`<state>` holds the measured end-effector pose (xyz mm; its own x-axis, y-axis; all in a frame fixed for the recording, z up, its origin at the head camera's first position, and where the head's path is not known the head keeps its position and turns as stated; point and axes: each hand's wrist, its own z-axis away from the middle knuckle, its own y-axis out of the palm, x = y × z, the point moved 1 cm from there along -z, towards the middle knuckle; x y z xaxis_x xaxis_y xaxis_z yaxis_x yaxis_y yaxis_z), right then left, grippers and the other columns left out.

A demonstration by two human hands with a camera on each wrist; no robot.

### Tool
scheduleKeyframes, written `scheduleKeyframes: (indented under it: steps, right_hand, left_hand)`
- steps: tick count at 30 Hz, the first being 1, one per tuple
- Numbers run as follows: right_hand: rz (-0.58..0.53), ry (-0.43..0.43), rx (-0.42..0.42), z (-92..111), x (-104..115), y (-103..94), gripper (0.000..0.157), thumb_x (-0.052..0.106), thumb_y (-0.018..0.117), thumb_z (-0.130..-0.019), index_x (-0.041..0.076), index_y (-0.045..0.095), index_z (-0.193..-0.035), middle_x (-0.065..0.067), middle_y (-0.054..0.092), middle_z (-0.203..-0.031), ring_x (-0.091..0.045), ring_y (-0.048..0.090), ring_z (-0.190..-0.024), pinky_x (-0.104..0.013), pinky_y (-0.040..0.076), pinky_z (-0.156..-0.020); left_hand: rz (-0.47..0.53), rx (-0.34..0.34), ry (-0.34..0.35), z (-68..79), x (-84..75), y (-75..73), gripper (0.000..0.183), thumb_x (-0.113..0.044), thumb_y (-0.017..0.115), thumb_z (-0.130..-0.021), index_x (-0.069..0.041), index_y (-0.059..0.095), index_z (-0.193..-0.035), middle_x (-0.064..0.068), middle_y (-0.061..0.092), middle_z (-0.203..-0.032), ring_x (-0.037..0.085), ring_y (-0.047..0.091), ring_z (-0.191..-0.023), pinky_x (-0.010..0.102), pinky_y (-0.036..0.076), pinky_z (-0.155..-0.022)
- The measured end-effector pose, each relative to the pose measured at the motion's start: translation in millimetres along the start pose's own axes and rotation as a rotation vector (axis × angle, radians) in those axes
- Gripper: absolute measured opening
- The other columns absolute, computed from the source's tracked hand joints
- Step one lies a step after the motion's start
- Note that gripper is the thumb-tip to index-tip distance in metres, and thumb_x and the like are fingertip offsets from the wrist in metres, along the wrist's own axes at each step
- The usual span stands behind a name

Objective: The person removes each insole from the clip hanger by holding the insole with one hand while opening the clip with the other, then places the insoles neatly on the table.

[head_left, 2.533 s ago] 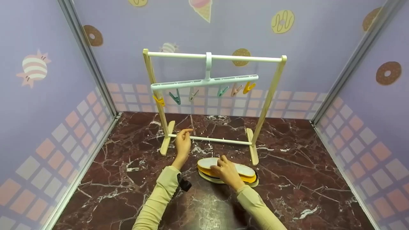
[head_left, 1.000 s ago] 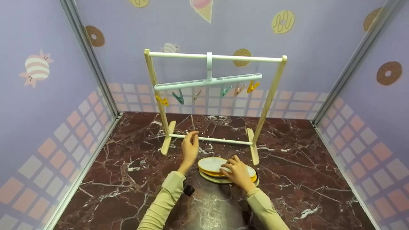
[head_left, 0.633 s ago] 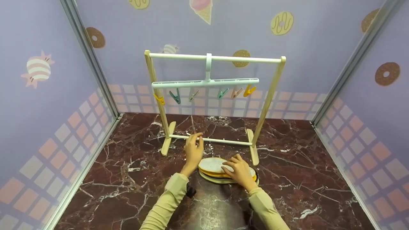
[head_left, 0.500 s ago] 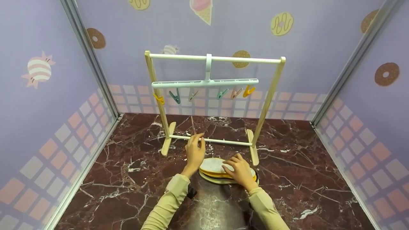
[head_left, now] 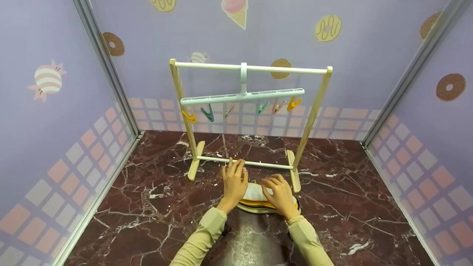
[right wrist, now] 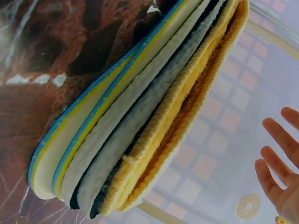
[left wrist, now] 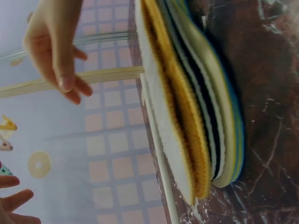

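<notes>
A stack of shoe insoles (head_left: 255, 192) lies on the table in front of the drying rack. In the left wrist view, white insoles with fuzzy yellow edges (left wrist: 180, 88) are on top, dark-edged ones are in the middle, and cream ones with blue and yellow trim (left wrist: 233, 121) are at the bottom. My left hand (head_left: 234, 183) hovers by the stack's left end, its fingers loosely extended and hiding that end in the head view. Over the right end, my right hand (head_left: 278, 192) hangs with relaxed fingers. The left wrist view shows this hand apart from the insoles. Neither hand holds anything.
A wooden drying rack (head_left: 312, 118) stands behind the stack. From its top bar hangs a white hanger (head_left: 242, 96) with several coloured clips, including a yellow one (head_left: 293, 103). Patterned walls surround the dark marbled table (head_left: 343, 192) at the back and sides.
My left hand has come rightward and nearer, from beside the rack's foot to the stack's left end. My right hand has shifted slightly right over the insoles. The hanger swings a little.
</notes>
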<state>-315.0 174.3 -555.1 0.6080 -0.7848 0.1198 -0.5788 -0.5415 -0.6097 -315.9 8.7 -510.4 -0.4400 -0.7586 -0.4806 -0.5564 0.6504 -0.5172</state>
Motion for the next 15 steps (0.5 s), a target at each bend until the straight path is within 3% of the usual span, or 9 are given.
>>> scheduleKeyframes:
  steps: [5,15]
  right_hand:
    - [0.026,0.062,0.002,-2,0,-1.2,0.023,0.016,0.068,-0.071,0.009,0.069,-0.093,-0.005,0.069,-0.091,-0.028,0.057,-0.098,-0.042,0.046,-0.077]
    - [0.068,0.124,-0.022,-4,-3,-3.1,0.034,0.018,0.07,-0.069,0.008,0.067,-0.101,-0.013,0.067,-0.102,-0.033,0.051,-0.11,-0.05,0.042,-0.082]
  left_hand:
    - [-0.047,0.044,0.042,8.1,-4.7,6.9,0.031,-0.013,0.053,-0.084,-0.005,0.06,-0.114,0.011,0.058,-0.119,0.04,0.036,-0.126,0.065,0.016,-0.101]
    - [-0.114,0.12,0.061,16.6,-6.9,17.0,0.037,-0.017,0.052,-0.085,-0.007,0.056,-0.12,0.014,0.05,-0.13,0.041,0.03,-0.129,0.066,0.016,-0.1]
